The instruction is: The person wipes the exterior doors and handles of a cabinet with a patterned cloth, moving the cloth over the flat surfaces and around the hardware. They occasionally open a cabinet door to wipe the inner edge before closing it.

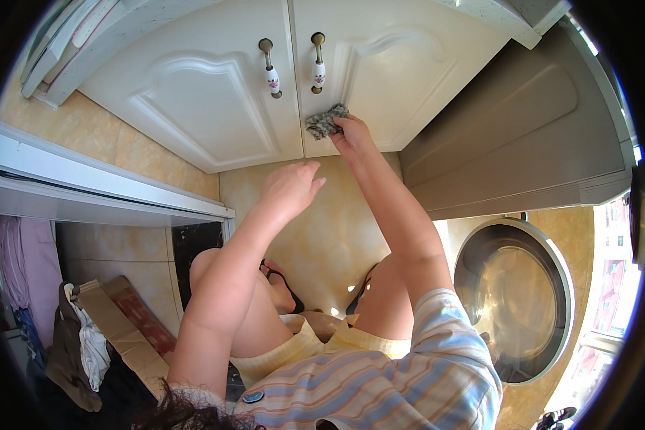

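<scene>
My right hand (pixel 353 136) grips a crumpled grey cloth (pixel 325 122) against the lower inner corner of the right white cabinet door (pixel 387 97). My left hand (pixel 293 183) hovers above the tiled floor with its fingers bent and holds nothing; it is near the bottom edge of the left cabinet door (pixel 199 115). Both doors are closed, with a narrow gap between them. Each carries a bronze handle with a flowered white ceramic grip, one on the left (pixel 271 72) and one on the right (pixel 318 67).
A grey-brown appliance or cabinet side (pixel 516 134) stands to the right. Behind it on the floor sits a round basin (pixel 567 301). A white sliding-door frame (pixel 102 172) runs along the left, with cardboard (pixel 123 338) and clothes (pixel 78 349) beyond. Books (pixel 70 43) lie at upper left.
</scene>
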